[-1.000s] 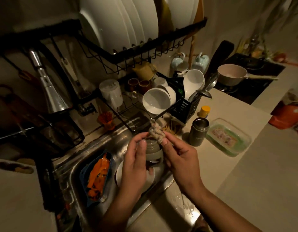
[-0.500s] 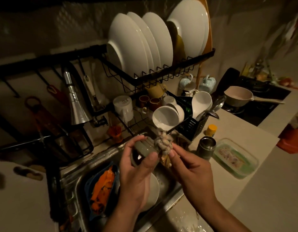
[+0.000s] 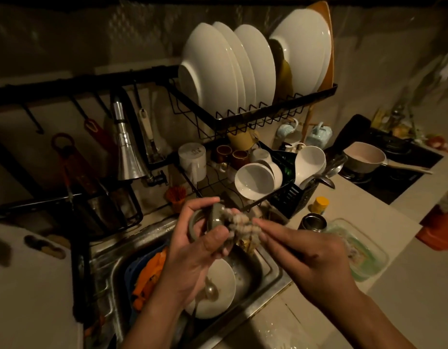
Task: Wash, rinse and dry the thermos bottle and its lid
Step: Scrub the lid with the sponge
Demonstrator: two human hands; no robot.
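Over the sink (image 3: 245, 321), left hand (image 3: 192, 250) grips lid (image 3: 212, 220); right hand (image 3: 303, 258) pinches scrubber (image 3: 239, 224).

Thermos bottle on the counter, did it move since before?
No. The thermos bottle still stands beside the yellow-capped jar and the clear container, just as before. Only the camera view shifted.

No text, label or number can be read; faint marks on the white container (image 3: 192, 158) are illegible.
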